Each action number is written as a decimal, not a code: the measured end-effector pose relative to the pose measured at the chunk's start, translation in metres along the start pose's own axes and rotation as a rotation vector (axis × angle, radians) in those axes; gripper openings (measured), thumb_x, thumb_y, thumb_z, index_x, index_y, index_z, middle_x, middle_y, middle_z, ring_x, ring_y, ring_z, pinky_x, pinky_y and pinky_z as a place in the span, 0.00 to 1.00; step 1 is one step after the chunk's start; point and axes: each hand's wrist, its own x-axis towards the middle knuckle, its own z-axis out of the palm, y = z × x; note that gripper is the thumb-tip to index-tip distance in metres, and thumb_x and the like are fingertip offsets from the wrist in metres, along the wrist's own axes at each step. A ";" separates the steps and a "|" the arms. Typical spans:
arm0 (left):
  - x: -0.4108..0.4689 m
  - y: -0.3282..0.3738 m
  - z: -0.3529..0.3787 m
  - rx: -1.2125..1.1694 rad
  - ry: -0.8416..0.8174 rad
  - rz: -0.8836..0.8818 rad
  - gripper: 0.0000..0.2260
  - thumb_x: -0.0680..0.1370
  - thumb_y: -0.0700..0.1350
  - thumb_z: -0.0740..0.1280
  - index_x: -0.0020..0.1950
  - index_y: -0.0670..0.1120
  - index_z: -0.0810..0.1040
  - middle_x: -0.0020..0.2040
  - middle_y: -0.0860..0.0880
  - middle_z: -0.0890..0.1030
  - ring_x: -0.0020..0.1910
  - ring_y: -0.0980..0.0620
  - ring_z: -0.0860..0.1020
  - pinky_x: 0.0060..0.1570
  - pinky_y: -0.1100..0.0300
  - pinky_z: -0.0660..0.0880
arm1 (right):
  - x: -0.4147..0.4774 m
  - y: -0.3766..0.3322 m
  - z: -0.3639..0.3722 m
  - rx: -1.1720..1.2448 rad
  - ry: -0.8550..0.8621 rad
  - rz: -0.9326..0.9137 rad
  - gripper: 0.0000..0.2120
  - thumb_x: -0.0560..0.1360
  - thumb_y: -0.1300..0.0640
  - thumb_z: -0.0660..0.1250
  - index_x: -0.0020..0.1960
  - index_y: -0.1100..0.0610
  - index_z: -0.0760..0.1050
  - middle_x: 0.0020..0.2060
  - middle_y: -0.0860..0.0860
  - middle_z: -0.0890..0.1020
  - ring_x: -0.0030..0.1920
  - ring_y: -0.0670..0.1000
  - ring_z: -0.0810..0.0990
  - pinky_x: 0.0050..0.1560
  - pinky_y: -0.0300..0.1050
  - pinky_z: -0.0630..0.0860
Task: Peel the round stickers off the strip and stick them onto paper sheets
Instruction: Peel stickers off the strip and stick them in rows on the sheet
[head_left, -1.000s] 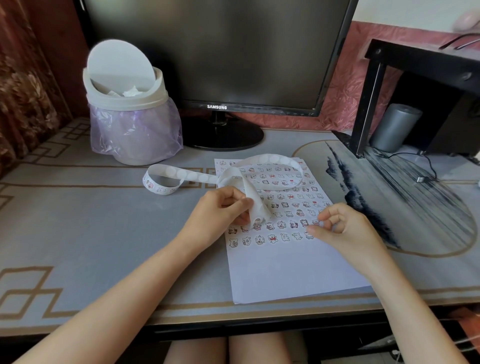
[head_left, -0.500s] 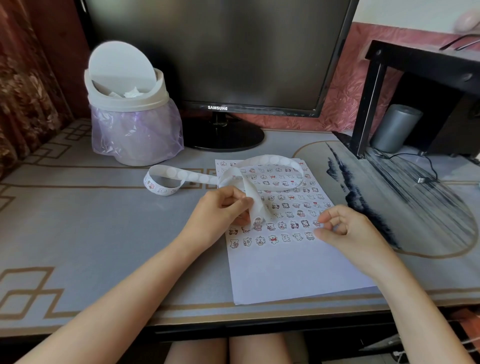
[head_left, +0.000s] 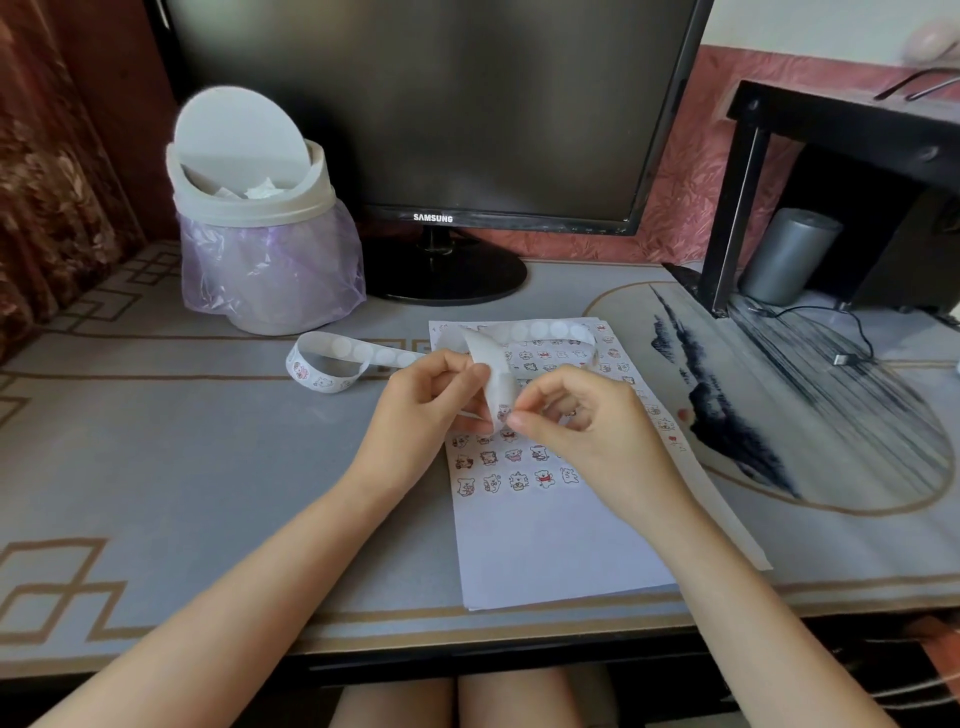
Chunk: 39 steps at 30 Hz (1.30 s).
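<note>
Pinching strip (head_left: 496, 379), fingers (head_left: 523, 420) at its end

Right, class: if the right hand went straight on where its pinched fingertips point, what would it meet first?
Probably the hanging end of the white paper sticker strip, pinched by the left hand; the right hand may be touching it.

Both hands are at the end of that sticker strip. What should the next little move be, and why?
Probably the right hand should peel the sticker free. Its fingers already pinch at it on the end of the strip, which the left hand holds just above the paper sheet. The bottom row of stickers looks unfinished.
</note>
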 end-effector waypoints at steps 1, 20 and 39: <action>0.000 0.000 0.000 -0.017 0.004 -0.002 0.07 0.79 0.41 0.63 0.45 0.39 0.76 0.35 0.44 0.81 0.35 0.52 0.80 0.37 0.62 0.79 | 0.001 0.001 0.001 -0.003 0.004 0.000 0.05 0.70 0.60 0.74 0.41 0.52 0.80 0.36 0.44 0.82 0.40 0.51 0.78 0.40 0.39 0.73; -0.001 0.002 0.002 -0.014 -0.055 0.002 0.09 0.79 0.43 0.65 0.42 0.39 0.77 0.34 0.48 0.80 0.35 0.53 0.79 0.41 0.59 0.80 | 0.010 0.006 0.001 0.150 0.167 0.005 0.07 0.70 0.65 0.73 0.40 0.54 0.80 0.36 0.47 0.83 0.38 0.44 0.79 0.44 0.36 0.75; -0.001 -0.001 0.001 0.039 -0.103 0.004 0.06 0.78 0.39 0.65 0.44 0.39 0.78 0.34 0.45 0.80 0.36 0.49 0.80 0.45 0.57 0.80 | 0.009 0.008 0.002 0.074 0.134 -0.029 0.06 0.70 0.61 0.74 0.43 0.52 0.82 0.38 0.48 0.84 0.41 0.50 0.80 0.47 0.51 0.76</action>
